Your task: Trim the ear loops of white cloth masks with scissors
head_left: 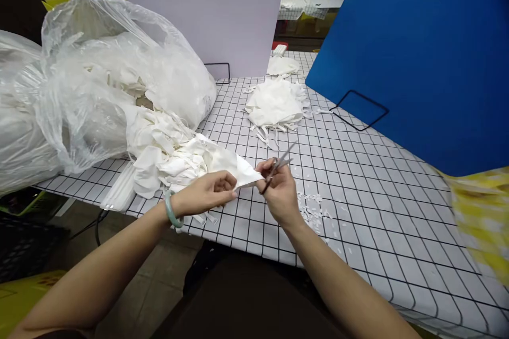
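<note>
A white fabric piece (247, 172) is stretched between my two hands above the table. My left hand (210, 189), with a pale green bangle at the wrist, has its fingers curled and closed on the piece's lower edge. In my right hand (283, 195) are the scissors (283, 160), blades apart and pointing away to the upper right. Its thumb and fingers also pinch the tip of the fabric. To the left lies a loose heap of white fabric pieces (175, 151). Past my hands sits a stack of white pieces with narrow straps (274, 103).
Large clear plastic bags (95, 90) of white pieces fill the left side. Small white clippings (314, 212) lie right of my right hand on the checked tablecloth (366, 196). A pale panel (207, 10) and a blue panel (417, 63) stand behind. A white power strip (121, 190) lies at the edge.
</note>
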Motion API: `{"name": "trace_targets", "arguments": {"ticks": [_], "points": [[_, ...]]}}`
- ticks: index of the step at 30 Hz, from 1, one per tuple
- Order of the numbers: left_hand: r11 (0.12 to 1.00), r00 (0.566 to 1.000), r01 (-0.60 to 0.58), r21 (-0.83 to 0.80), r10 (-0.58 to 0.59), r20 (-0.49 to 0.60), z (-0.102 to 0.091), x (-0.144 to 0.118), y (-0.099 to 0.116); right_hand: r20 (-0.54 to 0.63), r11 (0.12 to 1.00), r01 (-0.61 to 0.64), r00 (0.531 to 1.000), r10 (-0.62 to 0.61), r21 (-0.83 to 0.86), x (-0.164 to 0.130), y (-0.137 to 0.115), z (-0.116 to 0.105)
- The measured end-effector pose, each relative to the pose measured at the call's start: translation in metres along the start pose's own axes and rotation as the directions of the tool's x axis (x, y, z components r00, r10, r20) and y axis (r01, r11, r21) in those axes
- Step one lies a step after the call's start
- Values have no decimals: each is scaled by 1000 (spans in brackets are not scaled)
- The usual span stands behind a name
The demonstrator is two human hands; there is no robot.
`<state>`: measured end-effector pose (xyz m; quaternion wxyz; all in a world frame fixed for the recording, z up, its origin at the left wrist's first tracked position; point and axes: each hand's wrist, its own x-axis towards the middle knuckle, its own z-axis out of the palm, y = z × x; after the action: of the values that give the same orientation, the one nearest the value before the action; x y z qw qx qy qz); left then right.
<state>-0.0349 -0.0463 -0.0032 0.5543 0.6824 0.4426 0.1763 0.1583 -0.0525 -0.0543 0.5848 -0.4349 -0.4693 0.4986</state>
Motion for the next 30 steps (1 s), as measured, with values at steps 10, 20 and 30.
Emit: {"name": "trace_targets", "arguments": {"ticks": [10,20,30], "points": [[706,993,120,-698,-90,80,59,4,11,-30,990,-132,991,134,50,-16,-1,-30],[917,842,-395,58,387,-376,62,2,24,60,904,-389,921,385,175,-53,7,-7],[922,857,-360,-143,265,-443,96,12,3,106,805,3,992,75,-594,-66,-20,-73]]}}
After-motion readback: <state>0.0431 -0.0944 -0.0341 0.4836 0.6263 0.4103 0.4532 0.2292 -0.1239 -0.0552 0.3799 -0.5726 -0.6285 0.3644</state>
